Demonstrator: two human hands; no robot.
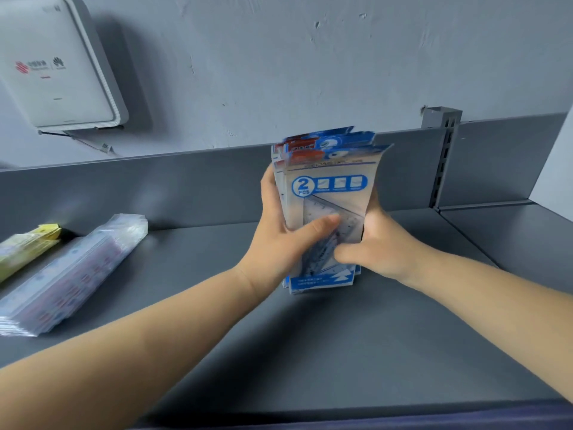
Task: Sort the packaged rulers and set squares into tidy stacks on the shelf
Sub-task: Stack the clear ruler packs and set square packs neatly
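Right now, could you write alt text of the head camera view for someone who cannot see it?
Two bare hands, left hand and right hand, grip an upright bundle of blue-and-white packaged set squares standing on a dark grey metal shelf. Clear-wrapped ruler packs and yellow packs lie at left.

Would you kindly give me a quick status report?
Left hand and right hand grip upright bundle of blue-and-white set-square packets. Clear ruler packs lie left on grey shelf. Nothing obstructing.

The front set-square pack (328,193) reads "2 PCS" in a blue circle
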